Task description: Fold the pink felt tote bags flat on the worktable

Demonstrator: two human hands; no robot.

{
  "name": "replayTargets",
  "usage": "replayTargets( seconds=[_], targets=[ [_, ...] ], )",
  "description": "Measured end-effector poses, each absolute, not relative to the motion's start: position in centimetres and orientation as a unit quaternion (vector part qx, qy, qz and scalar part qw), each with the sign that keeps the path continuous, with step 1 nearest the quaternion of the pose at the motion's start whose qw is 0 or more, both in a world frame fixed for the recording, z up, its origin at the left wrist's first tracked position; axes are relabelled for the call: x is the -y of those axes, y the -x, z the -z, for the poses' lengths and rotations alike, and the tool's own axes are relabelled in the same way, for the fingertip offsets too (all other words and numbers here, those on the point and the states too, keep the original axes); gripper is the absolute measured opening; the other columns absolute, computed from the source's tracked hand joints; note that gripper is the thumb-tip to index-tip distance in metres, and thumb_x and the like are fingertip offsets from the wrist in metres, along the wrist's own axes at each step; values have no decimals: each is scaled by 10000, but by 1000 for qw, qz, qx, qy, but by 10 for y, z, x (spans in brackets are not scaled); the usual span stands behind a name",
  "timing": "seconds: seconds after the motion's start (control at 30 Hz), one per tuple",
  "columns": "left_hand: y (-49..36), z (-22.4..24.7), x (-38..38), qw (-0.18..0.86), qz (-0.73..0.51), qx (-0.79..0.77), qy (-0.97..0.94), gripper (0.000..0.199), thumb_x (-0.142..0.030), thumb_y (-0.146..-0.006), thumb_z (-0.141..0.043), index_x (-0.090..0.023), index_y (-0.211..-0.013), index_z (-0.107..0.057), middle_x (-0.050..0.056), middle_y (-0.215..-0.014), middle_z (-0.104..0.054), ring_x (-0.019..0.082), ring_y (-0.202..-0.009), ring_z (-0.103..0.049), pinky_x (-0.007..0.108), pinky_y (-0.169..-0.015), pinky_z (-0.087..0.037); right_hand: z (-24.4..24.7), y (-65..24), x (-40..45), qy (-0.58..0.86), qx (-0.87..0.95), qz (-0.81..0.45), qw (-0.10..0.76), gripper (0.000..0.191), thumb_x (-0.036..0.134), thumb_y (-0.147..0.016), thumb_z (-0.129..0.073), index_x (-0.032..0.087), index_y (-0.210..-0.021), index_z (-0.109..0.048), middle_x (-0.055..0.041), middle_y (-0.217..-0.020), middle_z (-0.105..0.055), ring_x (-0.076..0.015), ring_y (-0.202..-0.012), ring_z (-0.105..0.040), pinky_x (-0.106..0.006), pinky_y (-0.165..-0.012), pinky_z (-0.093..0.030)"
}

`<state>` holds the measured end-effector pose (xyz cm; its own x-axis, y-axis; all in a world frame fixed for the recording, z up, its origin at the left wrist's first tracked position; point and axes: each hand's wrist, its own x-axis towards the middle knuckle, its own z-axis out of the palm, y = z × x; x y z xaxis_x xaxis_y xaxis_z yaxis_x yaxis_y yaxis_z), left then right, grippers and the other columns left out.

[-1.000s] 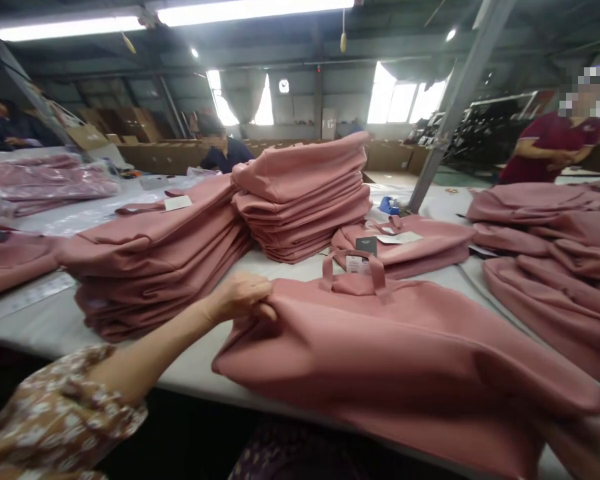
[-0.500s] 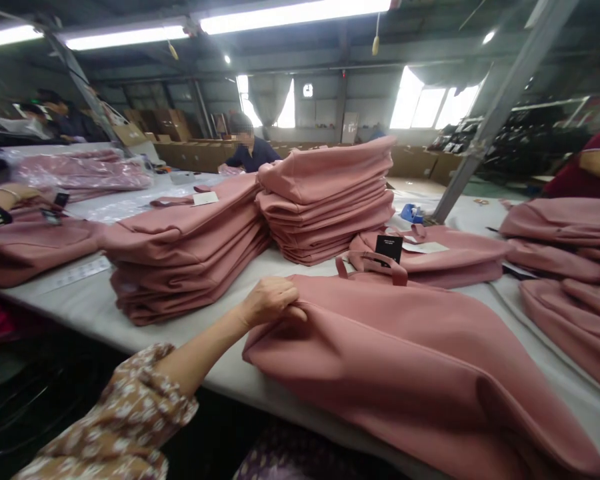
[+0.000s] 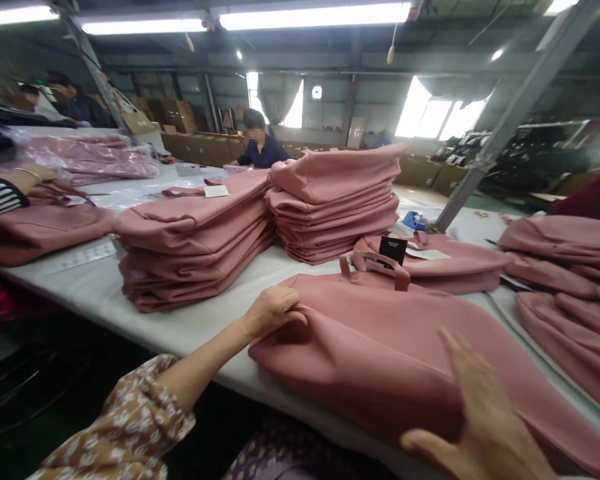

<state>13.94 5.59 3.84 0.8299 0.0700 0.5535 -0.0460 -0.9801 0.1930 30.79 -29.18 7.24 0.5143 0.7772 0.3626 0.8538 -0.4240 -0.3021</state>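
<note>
A large pink bag (image 3: 380,333) lies on its side along the near edge of the table, its handle and a black tag (image 3: 393,250) at the far side. My left hand (image 3: 275,312) pinches the bag's upper left corner between thumb and fingers. Over the bag's right part is my right hand (image 3: 475,407), slightly blurred, fingers spread and thumb apart, holding nothing. Whether it touches the bag is hard to tell. Just behind lies another pink bag (image 3: 460,263) with a white paper on it.
Two stacks of folded pink bags (image 3: 195,233) (image 3: 335,200) stand behind. More pink bags (image 3: 565,267) lie at right. A metal post (image 3: 510,120) rises behind the table. A person's striped sleeve (image 3: 0,197) is at left; another person (image 3: 263,150) is across the table.
My right hand has come into view at the lower right, over the bag. My left hand keeps its grip on the corner. The view has shifted slightly.
</note>
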Motion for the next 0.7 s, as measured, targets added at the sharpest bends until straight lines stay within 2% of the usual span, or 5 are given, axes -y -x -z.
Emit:
replayTargets(
  seconds=[0.17, 0.33, 0.47, 0.6, 0.7],
  targets=[
    [-104, -26, -57, 164, -318, -87, -930, 437, -632, -837, -539, -201, -893, -581, 58, -909, -621, 217, -899, -587, 341, -833, -447, -93, -263, 178, 839, 517, -151, 77, 885, 363, -580, -703, 169, -1399, -431, -152, -1142, -675, -377, -1053, -622, -437, -838, -502],
    [-56, 40, -34, 369, -333, -292, -817, 962, -803, -766, -412, -132, -1430, -227, 238, -1395, -388, 336, -1251, -482, 492, -1006, -434, -66, -270, 169, 842, 531, -91, 16, 130, 232, -701, -616, 243, -826, -652, -53, -779, -731, -282, -747, -684, -296, -590, -358],
    [-56, 76, 8, 442, -255, -309, -802, 1302, -628, -590, -762, -176, -1503, 49, 203, -1575, -101, 351, -1431, -211, 502, -1156, -262, -25, -287, 176, 814, 572, 63, 75, 141, 106, -733, -525, 225, -742, -600, -15, -687, -694, -204, -634, -639, -293, -586, -297],
    [-75, 74, 20, 339, -249, -421, -804, 1284, -325, -389, -876, -123, -1457, -193, 225, -1474, -325, 404, -1355, -317, 526, -1121, -289, -3, -289, 178, 739, 620, 213, 158, 265, -2, -597, -435, 213, -677, -565, 0, -571, -591, -177, -553, -544, -307, -615, -290],
    [-84, 64, 4, 389, -274, -462, -749, 960, -308, -438, -847, -131, -1272, -405, 150, -1215, -576, 333, -1135, -549, 443, -972, -443, -5, -283, 178, 694, 645, 255, 192, 274, -15, -640, -417, 211, -672, -570, 4, -541, -540, -172, -535, -488, -312, -619, -285]
  ],
)
